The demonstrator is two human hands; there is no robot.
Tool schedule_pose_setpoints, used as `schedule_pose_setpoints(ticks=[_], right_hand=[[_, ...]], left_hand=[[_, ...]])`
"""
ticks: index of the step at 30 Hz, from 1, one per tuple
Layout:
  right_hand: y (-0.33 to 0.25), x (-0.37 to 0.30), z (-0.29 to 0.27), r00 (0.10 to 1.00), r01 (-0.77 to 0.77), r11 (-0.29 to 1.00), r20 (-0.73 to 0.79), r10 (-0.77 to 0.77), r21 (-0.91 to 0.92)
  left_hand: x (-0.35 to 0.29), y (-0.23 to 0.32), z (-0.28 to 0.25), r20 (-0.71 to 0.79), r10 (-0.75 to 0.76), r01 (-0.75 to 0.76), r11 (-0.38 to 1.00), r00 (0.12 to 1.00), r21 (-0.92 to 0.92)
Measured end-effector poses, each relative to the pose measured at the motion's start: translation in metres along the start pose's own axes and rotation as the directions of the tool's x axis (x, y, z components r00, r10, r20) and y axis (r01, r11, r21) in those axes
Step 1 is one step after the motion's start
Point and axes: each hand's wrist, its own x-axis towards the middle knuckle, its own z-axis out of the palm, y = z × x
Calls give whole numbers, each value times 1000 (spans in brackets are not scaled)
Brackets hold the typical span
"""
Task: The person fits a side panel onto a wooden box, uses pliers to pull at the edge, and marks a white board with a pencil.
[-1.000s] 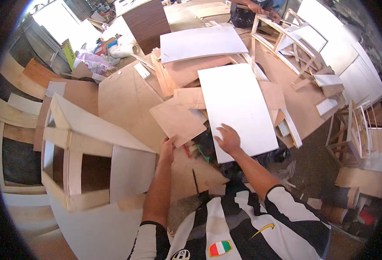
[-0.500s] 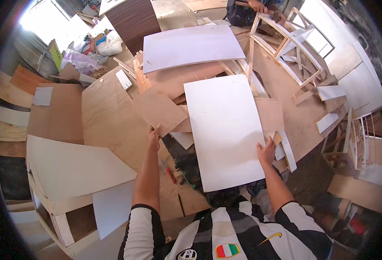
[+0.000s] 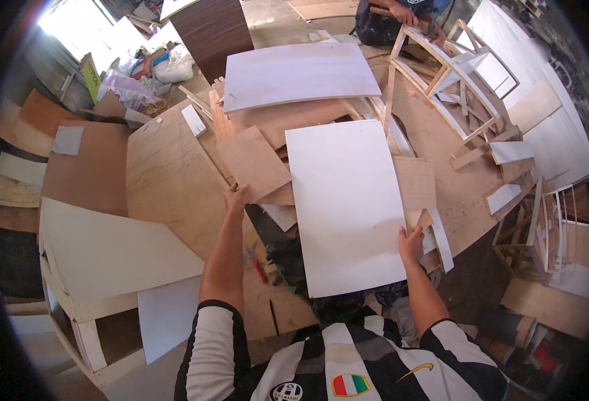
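The right hand (image 3: 411, 242) is gripping the right edge of a white board (image 3: 345, 204), fingers curled over it. The left hand (image 3: 236, 198) is touching the near corner of a brown plywood piece (image 3: 253, 162), fingers loosely bent; whether it is actually gripping cannot be told. The board is lying flat between both hands, on a plywood table (image 3: 164, 174).

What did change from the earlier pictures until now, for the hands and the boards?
The right hand went from the near left corner of the white board across to its right edge and now grips it. The left hand left the white cabinet and reached to the brown plywood piece. The other boards lie as before.
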Motion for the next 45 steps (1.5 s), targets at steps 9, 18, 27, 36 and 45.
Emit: schedule_pose_setpoints(ticks=[9,18,27,36,45], right_hand=[[-2,-18,-17,999,-14,999,47,16,-52],[50,-4,21,983,181,972,-45,-176,147],[51,15,17,997,34,961,-82,-11,275],[109,45,-52,971,126,968,-226,-76,218],[99,-70,-82,964,190,787,-263,-37,587]], left_hand=[[-13,1,-7,-18,-200,192,960,980,-201],[3,-16,4,125,-145,169,961,981,-217],[-19,-53,7,-126,56,-20,961,990,276],[-172,-36,-13,51,22,-18,997,998,-70],[-303,-4,-116,367,8,4,999,930,-33]])
